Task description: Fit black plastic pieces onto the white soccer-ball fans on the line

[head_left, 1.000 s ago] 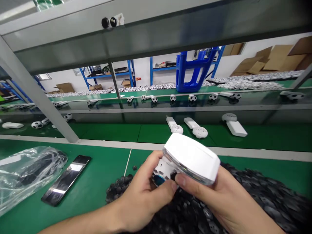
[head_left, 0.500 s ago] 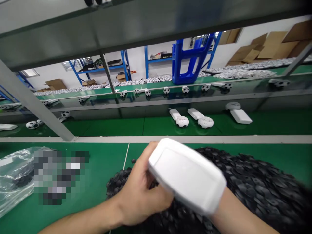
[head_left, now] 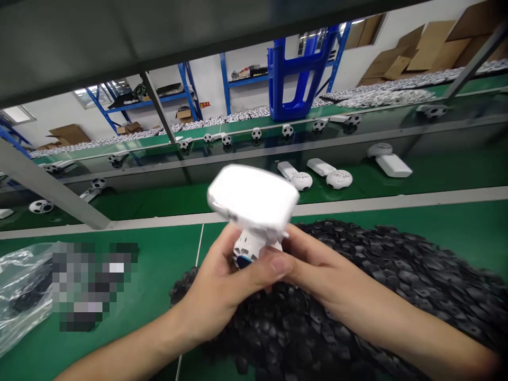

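Observation:
A white plastic device is held up in front of me, its flat rounded-corner slab on top and a slotted round part with a blue disc below. My left hand wraps the round part from the left, thumb across its front. From the other side, my right hand grips the same part, and the two thumbs meet in front of it. Fingertips behind the device are hidden. Beneath the hands lies a large heap of thin black pieces on the green table.
Beyond the pale rail, white devices with soccer-ball ends lie on a dark green belt. A clear plastic bag rests at left beside a blurred-out patch. A slanted metal post and a blue stool stand farther off.
The device has shifted up and left and tipped, bringing its round part into sight. My right hand has come out from behind the slab, gripping beside my left. The view has tilted slightly.

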`<state>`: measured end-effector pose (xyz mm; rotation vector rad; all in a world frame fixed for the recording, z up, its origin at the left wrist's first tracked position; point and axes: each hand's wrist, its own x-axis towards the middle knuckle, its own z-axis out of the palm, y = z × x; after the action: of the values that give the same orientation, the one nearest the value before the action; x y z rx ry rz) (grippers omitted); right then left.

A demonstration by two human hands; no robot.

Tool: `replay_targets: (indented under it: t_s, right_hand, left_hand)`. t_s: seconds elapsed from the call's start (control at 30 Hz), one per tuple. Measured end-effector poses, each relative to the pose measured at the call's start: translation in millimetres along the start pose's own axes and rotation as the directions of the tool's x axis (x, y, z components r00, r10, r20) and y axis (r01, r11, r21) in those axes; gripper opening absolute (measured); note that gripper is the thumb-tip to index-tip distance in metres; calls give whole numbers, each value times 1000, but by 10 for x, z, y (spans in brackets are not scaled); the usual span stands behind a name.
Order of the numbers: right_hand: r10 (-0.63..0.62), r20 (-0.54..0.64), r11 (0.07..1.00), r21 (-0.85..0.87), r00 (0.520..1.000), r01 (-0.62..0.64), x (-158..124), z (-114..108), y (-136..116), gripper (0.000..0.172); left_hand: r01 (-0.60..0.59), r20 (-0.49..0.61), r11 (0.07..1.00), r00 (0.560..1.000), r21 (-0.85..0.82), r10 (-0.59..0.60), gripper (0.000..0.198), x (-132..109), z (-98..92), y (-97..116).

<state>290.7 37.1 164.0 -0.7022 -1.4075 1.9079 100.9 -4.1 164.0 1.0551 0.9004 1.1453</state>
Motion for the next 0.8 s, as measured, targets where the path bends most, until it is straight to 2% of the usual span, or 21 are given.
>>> replay_targets:
  t_s: [0.03,0.07,0.1,0.13,0.17,0.2,0.23,0.27,0.3,0.37,0.4,0.5,0.53,0.57,0.6,0.63,0.7,0.77,0.8]
  right_hand:
    - [8,9,999,-46,1000,-7,-3,-38,-18,54]
    - [-1,22,986,-166,1000,5,-4,-71,-23,52]
    - [-13,44,935,-353,999,27,-3,-97,-10,47]
    - [-20,65,822,-567,998,53,3,-117,25,38]
    - [-21,85,654,-753,996,78,12,-132,82,28]
    - [-11,107,476,-874,994,99,25,-140,158,19]
    - [7,126,338,-934,992,116,40,-145,247,18]
    - [24,141,261,-957,990,130,55,-148,343,22]
    - [34,159,225,-963,987,147,70,-149,437,26]
    - [43,206,135,-971,978,199,89,-151,581,31]
    - [41,232,96,-969,972,227,94,-154,617,31]
    - [25,335,16,-942,942,335,86,-158,537,32]
    - [21,371,1,-929,929,371,77,-156,457,32]
    - [1,410,-14,-912,912,410,62,-151,362,30]
    - [-40,449,-25,-894,893,448,39,-146,265,26]
    - [-99,492,-36,-870,865,491,7,-140,179,23]
    - [-282,569,-72,-816,772,574,-88,-135,84,22]
    - [-507,554,-109,-801,660,588,-210,-144,121,19]
    - [-605,496,-111,-827,623,550,-271,-152,178,20]
  left_hand:
    - [22,18,999,1000,-22,-22,45,9,-23,42]
    - [31,11,999,999,-16,-31,50,16,-51,95]
    - [33,-19,999,999,22,-33,53,22,-81,155]
    - [32,-65,996,998,79,-27,54,28,-111,215]
    - [30,-110,990,994,139,-15,54,34,-139,271]
    - [28,-142,981,990,194,-1,51,39,-162,317]
    - [32,-157,970,988,241,6,49,42,-179,352]
    - [34,-164,959,986,281,13,47,44,-191,375]
    - [27,-171,948,985,318,29,46,44,-197,388]
    - [-3,-187,923,979,385,81,55,40,-198,397]
    - [-13,-194,917,976,400,98,67,38,-198,400]
    - [-51,-168,949,980,310,107,126,41,-216,430]
    - [-77,-137,964,984,255,115,138,46,-232,443]
    - [-116,-95,972,986,203,137,141,53,-252,453]
    - [-165,-48,973,984,162,174,135,63,-277,458]
    - [-213,-3,968,977,134,215,122,74,-304,456]
    - [-282,72,954,958,99,276,76,97,-356,428]
    - [-308,112,948,948,85,298,32,114,-391,378]
    - [-313,120,946,946,80,303,23,119,-400,351]
